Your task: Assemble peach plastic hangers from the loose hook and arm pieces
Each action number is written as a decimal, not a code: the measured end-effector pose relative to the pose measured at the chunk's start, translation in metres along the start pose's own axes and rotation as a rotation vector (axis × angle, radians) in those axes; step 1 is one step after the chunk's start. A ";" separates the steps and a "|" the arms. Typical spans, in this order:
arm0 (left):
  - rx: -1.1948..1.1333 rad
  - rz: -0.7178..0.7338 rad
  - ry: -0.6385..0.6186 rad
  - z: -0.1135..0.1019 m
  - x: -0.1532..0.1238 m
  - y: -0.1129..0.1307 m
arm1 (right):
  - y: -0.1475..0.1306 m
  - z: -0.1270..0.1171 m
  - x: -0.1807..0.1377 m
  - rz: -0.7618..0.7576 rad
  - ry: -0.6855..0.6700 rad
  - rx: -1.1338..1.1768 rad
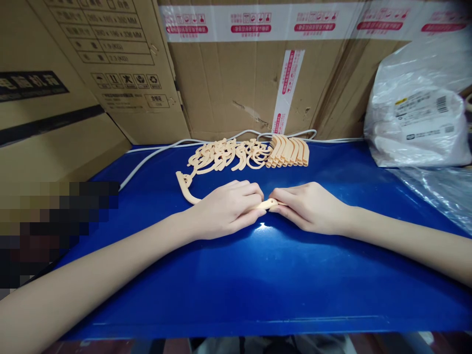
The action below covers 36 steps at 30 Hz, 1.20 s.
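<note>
A curved peach plastic piece (186, 189) lies on the blue table (258, 275), running under my left hand (228, 209) to where both hands meet. My left hand is closed over its middle. My right hand (308, 206) pinches its end (268, 203) between thumb and fingers. Further back lie a heap of loose peach hook-shaped parts (224, 155) and a neat row of stacked peach pieces (289, 151).
Large cardboard boxes (236, 83) wall off the back and left. A white plastic bag (416, 113) with a label sits at the right on clear plastic film (438, 191). A white cable (147, 160) runs along the table's far edge.
</note>
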<state>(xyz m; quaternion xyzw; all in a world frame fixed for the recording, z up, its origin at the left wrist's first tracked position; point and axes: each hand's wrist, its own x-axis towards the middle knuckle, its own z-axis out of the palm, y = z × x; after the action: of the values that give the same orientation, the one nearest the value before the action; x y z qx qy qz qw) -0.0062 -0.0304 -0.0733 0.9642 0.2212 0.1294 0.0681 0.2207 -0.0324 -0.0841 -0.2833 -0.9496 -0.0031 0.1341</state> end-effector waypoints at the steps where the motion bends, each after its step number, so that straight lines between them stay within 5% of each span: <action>1: 0.005 0.002 0.001 0.000 0.000 0.000 | 0.000 0.000 0.000 0.002 -0.002 0.005; 25: 0.042 0.013 -0.006 0.001 0.000 -0.001 | 0.003 0.000 0.000 -0.006 0.000 0.008; 36: 0.055 0.016 -0.008 0.000 -0.001 -0.001 | -0.002 0.001 -0.001 -0.055 0.075 -0.186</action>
<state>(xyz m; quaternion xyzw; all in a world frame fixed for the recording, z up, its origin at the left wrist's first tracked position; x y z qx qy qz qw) -0.0078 -0.0298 -0.0741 0.9679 0.2169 0.1199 0.0415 0.2198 -0.0346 -0.0848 -0.2682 -0.9469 -0.1053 0.1426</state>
